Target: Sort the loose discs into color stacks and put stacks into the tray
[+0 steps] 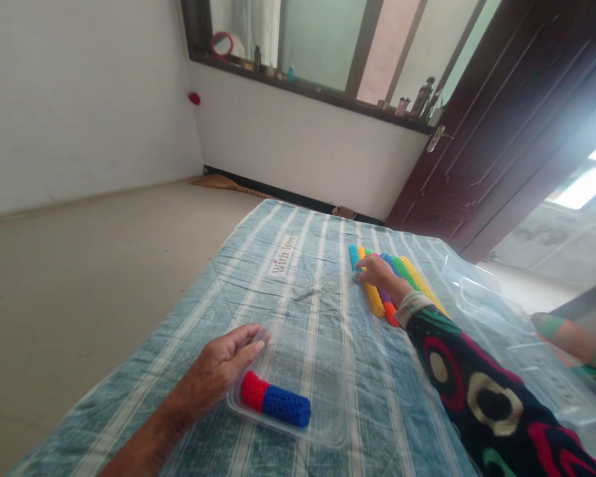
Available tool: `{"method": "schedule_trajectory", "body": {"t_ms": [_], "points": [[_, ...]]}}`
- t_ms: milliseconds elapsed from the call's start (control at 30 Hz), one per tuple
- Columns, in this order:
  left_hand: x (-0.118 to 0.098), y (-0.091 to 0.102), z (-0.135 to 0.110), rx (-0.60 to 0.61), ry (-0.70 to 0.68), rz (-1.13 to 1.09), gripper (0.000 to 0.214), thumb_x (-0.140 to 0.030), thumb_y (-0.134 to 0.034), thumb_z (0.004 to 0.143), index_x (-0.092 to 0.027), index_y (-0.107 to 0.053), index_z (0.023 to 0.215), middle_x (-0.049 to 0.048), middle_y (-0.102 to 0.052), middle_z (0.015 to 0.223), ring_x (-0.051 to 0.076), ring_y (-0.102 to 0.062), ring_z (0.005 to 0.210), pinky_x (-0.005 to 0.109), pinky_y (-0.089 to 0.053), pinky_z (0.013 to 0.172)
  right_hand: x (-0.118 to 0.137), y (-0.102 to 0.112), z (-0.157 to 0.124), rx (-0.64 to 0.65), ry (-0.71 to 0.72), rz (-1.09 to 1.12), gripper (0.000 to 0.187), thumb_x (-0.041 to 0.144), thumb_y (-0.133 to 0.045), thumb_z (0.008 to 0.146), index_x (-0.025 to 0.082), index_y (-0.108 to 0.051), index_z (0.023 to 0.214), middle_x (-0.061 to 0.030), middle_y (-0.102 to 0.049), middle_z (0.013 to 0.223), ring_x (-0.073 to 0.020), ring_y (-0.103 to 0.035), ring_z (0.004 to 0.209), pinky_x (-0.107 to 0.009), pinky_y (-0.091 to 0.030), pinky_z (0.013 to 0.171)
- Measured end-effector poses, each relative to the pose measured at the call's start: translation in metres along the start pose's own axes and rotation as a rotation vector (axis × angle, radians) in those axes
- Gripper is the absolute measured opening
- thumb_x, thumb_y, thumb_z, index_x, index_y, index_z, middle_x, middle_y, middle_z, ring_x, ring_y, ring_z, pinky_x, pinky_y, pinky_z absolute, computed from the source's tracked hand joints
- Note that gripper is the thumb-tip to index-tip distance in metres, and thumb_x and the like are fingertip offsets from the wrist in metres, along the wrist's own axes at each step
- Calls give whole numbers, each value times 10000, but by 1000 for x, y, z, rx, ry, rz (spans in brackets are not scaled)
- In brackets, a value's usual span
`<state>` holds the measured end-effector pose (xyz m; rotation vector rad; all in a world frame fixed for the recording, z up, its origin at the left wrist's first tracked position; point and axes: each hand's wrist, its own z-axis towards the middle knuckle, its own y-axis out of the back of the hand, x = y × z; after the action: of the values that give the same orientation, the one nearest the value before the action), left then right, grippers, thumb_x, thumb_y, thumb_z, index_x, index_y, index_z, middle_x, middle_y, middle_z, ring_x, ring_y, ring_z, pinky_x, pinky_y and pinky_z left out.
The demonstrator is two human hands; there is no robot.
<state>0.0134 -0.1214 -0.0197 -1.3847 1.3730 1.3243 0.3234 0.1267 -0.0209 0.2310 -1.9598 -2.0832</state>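
Observation:
My left hand (228, 358) is closed on the upper left corner of a clear plastic container (335, 434) in the foreground, thumb and fingers at its rim. Inside lies a knobbly cylinder (283, 405), red at one end and blue along the rest. My right hand is not in view. Another person's patterned sleeve (491, 397) comes in from the lower right. That person's hand (377, 268) rests at a light blue piece in a row of coloured knobbly sticks (417, 278), its exact grip too small to tell.
Clear plastic boxes (556, 381) stand at the table's right side; behind them shows a blurred arm (583, 341). A striped blue cloth (248, 265) with printed words covers the table. Pale floor (104, 265) lies to the left, a dark red door (481, 119) at the back right.

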Motion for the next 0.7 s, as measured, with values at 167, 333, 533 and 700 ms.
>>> {"method": "schedule_trajectory", "body": {"t_ms": [167,333,533,700], "points": [[11,4,7,72,-5,-24,382,-439,-762,657,-225,-767,973,40,-807,980,307,-717,1067,358,-568,954,-3,1,5,31,6,-32,376,224,-793,749,248,-751,1122,-52,-685,1161,-227,-635,1088,-257,-462,883],[13,6,9,89,-7,-21,367,-438,-761,677,-235,-761,982,27,-804,1005,296,-717,1070,349,-566,956,-4,0,9,50,15,-55,390,248,-819,734,216,-745,1115,-71,-672,1195,-229,-628,1102,-252,-458,879],[14,6,8,89,-10,-13,375,-445,-761,683,-232,-764,992,27,-803,1004,296,-716,1070,349,-567,955,-4,-2,12,68,29,-78,252,271,-836,720,218,-769,957,-48,-688,1150,-208,-638,1058,-228,-453,846],[15,6,9,84,-26,-10,361,-435,-762,687,-237,-771,988,25,-804,992,297,-722,1053,353,-574,942,-4,-3,13,65,34,-82,241,276,-837,720,226,-770,946,-40,-695,1127,-199,-646,1038,-222,-453,832]]}}
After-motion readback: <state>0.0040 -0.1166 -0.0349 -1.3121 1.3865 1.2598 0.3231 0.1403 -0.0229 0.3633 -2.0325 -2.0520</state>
